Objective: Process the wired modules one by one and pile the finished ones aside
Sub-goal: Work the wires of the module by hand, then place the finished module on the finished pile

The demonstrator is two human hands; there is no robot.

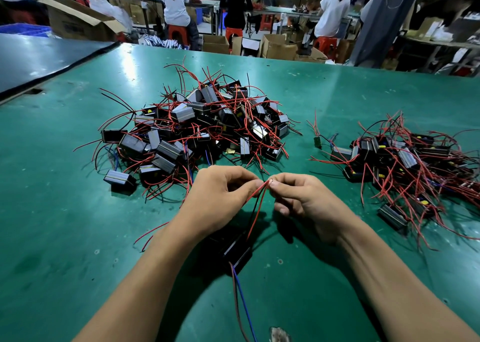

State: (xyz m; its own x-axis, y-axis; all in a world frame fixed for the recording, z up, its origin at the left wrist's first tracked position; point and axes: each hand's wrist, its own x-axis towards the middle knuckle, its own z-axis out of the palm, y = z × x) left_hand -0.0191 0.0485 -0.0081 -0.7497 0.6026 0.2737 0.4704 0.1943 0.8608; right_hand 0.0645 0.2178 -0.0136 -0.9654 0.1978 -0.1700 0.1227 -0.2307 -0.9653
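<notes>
A black module (237, 252) hangs low between my forearms, just above the green table (65, 225). Its red wires (255, 204) and a black one rise to my fingertips. My left hand (220, 199) pinches the wires from the left. My right hand (304, 201) pinches their bare ends from the right, thumb and forefinger together. A blue and a dark red wire (242, 305) trail from the module toward me. A large heap of black modules with red wires (197, 126) lies ahead at centre. A smaller pile of the same modules (405, 165) lies to the right.
A small green circuit board (317, 141) with red wires lies between the two piles. A dark mat (39, 61) covers the far left. Beyond the table's far edge are cardboard boxes (279, 47), red stools and several seated people at other benches.
</notes>
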